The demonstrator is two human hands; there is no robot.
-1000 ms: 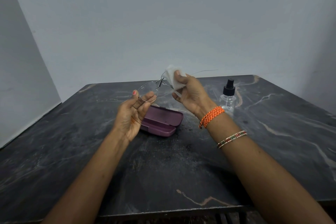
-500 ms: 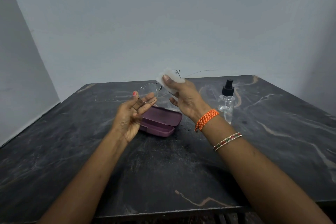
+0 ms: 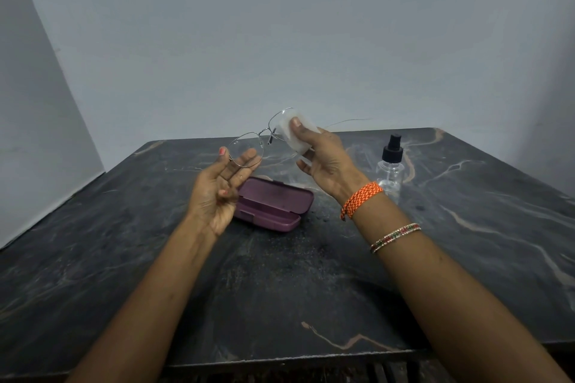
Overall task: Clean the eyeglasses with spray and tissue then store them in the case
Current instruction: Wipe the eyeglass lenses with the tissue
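Thin wire-framed eyeglasses (image 3: 264, 131) are held in the air above the table. My left hand (image 3: 219, 190) grips the rim of the left lens between thumb and fingers. My right hand (image 3: 323, 158) pinches a white tissue (image 3: 297, 134) around the right lens, thumb on top. One temple arm sticks out to the right past that hand. A closed purple glasses case (image 3: 273, 204) lies on the table below the hands. A clear spray bottle (image 3: 390, 169) with a black nozzle stands upright to the right of my right wrist.
The dark marble table (image 3: 280, 289) ends at a front edge near the bottom of the view. Pale walls close in behind and on the left. My right wrist wears an orange thread band and beaded bangles.
The tissue has slid along the right lens under my right thumb, and the glasses have tilted so the right lens sits higher. My left hand stayed on the left lens.
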